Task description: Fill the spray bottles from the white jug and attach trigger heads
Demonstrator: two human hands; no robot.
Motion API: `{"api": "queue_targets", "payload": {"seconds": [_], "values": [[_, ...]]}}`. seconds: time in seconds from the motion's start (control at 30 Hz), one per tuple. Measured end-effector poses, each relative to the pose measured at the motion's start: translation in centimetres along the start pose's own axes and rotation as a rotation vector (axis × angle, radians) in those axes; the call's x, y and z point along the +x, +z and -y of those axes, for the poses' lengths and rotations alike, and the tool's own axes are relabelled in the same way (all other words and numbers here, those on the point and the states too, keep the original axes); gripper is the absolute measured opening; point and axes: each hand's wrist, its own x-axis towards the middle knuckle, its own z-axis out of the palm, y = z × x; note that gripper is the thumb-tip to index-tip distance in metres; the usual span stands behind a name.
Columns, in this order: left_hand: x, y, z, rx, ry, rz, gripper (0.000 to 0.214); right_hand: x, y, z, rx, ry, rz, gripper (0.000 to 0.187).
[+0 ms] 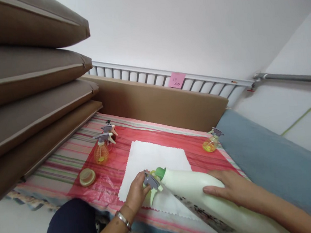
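Observation:
My left hand grips a small spray head, grey with a pale green trigger, held right at the green neck of a large white bottle. The bottle lies tilted across a white cloth. My right hand rests on the bottle's body and steadies it. A silver bracelet sits on my left wrist.
Two small orange spray bottles stand at the left on the red striped mat, and a yellow one at the right. A round lid lies near the left. Stacked brown cushions rise on the left, a blue cushion on the right.

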Motion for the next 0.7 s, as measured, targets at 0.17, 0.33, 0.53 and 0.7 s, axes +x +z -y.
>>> {"api": "queue_targets", "payload": {"seconds": [0.17, 0.33, 0.53, 0.7], "values": [[0.2, 0.0, -0.1, 0.011, -0.020, -0.001, 0.040, -1.0, 0.8, -3.5, 0.228, 0.176, 0.043, 0.048], [0.4, -0.3, -0.3, 0.018, -0.037, 0.007, 0.040, -1.6, 2.1, -6.5, 0.577, 0.245, -0.292, 0.042], [0.6, -0.7, -1.2, 0.046, -0.052, 0.009, 0.032, 0.9, 6.1, -7.8, 0.899, 0.241, -0.676, 0.037], [0.6, -0.7, -1.0, 0.075, -0.065, 0.017, 0.035, 6.2, 9.6, -8.4, 0.938, 0.237, -0.883, 0.034]]}}
